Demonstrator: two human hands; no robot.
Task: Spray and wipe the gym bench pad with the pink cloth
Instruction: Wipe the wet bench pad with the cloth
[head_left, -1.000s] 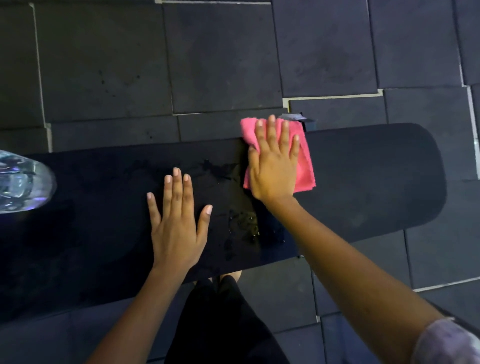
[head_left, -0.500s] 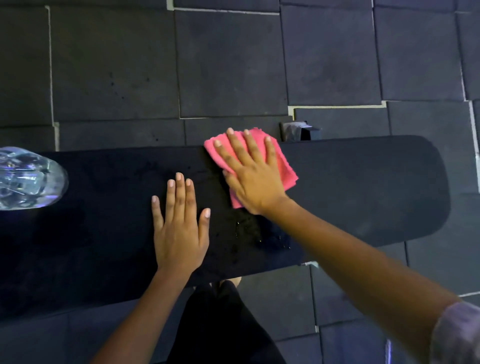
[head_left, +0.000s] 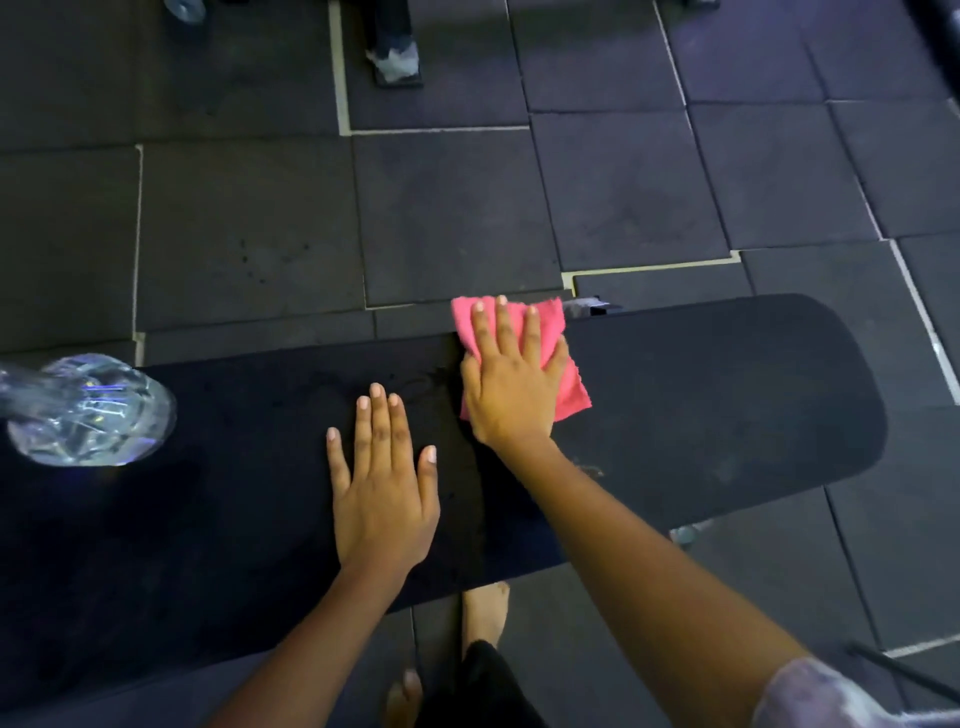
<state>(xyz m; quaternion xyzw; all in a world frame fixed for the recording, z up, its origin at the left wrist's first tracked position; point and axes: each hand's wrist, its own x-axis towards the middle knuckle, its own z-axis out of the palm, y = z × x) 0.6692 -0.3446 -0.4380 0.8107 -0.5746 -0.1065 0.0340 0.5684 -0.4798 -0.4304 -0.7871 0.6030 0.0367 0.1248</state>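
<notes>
L hand (head_left: 382, 499) lies flat on the pad (head_left: 727, 405) nearest me, fingers straight, holding nothing, just a brace. R hand (head_left: 511, 384) is further out, fingers spread, pressing the cloth (head_left: 569, 387) at the pad's far edge, a corner poking past it. Best, I reckon: even palm weight, overlapping strokes back toward me, incl. the damp specks by my R wrist. Bottle (head_left: 88, 410) is at the left end, well apart.

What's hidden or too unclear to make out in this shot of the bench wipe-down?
Head view:
Bench pad under the pink cloth: covered by cloth and right hand.
Clear bottle at left: blurred, cut off by the frame edge; no nozzle visible.
Pad's left end: runs out of frame.
Pad under the left hand: covered.
</notes>
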